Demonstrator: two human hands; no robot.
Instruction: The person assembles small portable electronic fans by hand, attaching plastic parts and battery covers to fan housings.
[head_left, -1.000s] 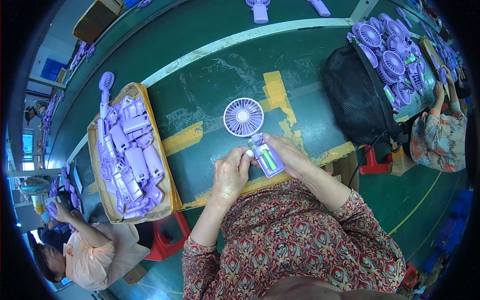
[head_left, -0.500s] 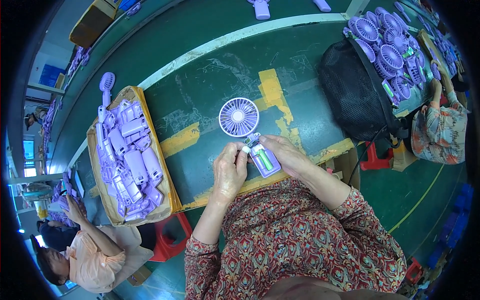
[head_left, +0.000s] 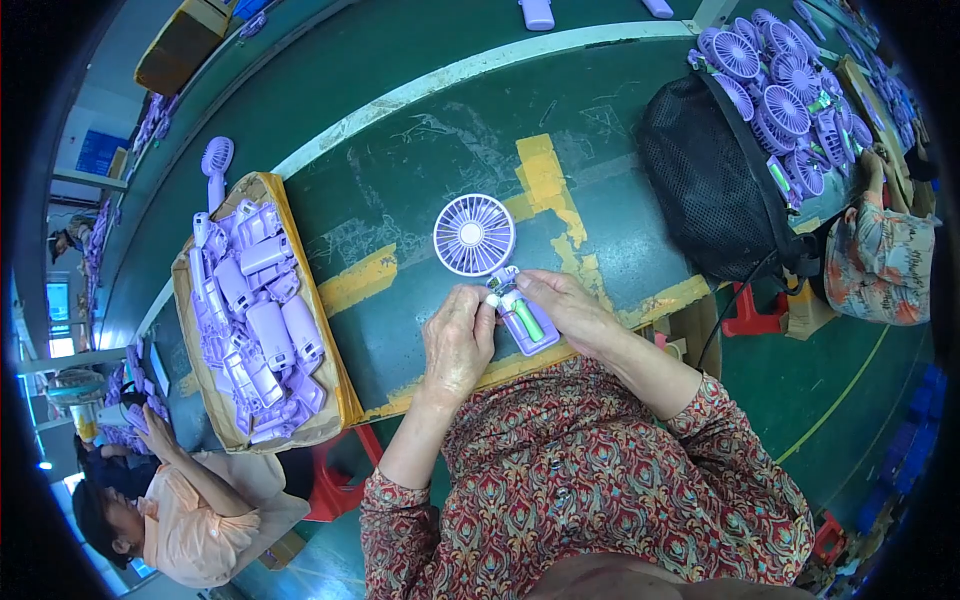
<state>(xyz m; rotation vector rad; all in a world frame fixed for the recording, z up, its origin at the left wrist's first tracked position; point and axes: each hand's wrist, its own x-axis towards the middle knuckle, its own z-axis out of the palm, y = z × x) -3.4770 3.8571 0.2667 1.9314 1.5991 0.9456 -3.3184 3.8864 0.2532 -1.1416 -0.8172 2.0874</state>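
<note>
A small purple hand-held fan [head_left: 474, 234] lies on the green table in front of me, its round grille pointing away. Its handle is uncovered and shows a green battery [head_left: 524, 318] inside. My left hand [head_left: 459, 335] pinches the left side of the neck, between grille and handle, with thumb and forefinger together. From the other side, my right hand [head_left: 568, 308] has its thumb and fingers closed on the top right of the handle. Small parts sit at the neck between my fingertips; their details are too small to make out.
To my left stands a carton [head_left: 345, 385] heaped with purple casing pieces [head_left: 268, 330], a purple fan [head_left: 216, 165] beyond it. A black mesh bag [head_left: 705, 185] lies to the right, before a pile of purple fans [head_left: 785, 110]. Co-workers sit at both sides.
Both hands stay at the fan's neck, with only slight finger movement. The fan has shifted a little to the left. The co-worker at the left has moved their head and arm.
</note>
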